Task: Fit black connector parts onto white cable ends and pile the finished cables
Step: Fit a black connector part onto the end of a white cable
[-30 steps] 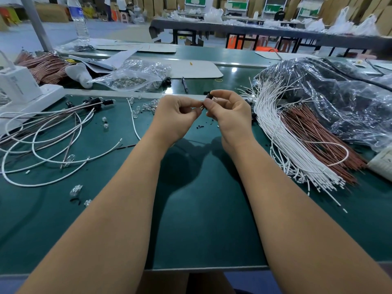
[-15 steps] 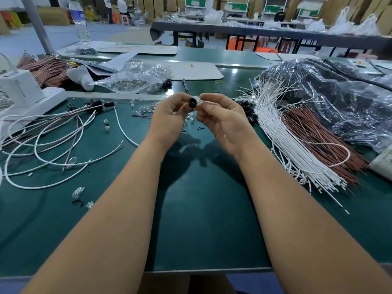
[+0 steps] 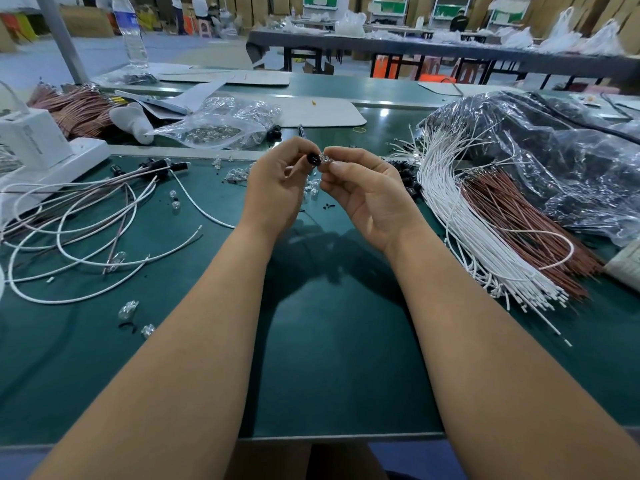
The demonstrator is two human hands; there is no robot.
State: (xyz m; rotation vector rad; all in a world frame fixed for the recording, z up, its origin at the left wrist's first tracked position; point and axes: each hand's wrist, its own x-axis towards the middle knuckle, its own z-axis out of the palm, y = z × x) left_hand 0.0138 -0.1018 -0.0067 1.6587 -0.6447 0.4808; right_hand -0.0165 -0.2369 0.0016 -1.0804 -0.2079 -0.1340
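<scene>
My left hand (image 3: 277,188) pinches a small round black connector part (image 3: 313,158) between thumb and fingertips, raised above the green table (image 3: 329,358). My right hand (image 3: 367,195) faces it and pinches a small clear part (image 3: 325,157) that touches the black one. A white cable (image 3: 197,209) runs from under my left wrist toward the black-tipped cables at the left. Finished white cables with black ends (image 3: 86,230) lie looped at the left. A thick bundle of bare white cables (image 3: 467,216) lies at the right, with loose black connectors (image 3: 405,174) beside it.
Brown wires (image 3: 519,220) lie beside the white bundle, under a crumpled plastic bag (image 3: 554,161). Small clear bulbs (image 3: 128,310) are scattered on the table. A clear bag of parts (image 3: 221,126), a white box (image 3: 31,143) and a water bottle (image 3: 130,36) stand at the back left.
Both hands lifted off the table surface and turned, so the black part's round face now shows. The white cable at the left shifted slightly with them.
</scene>
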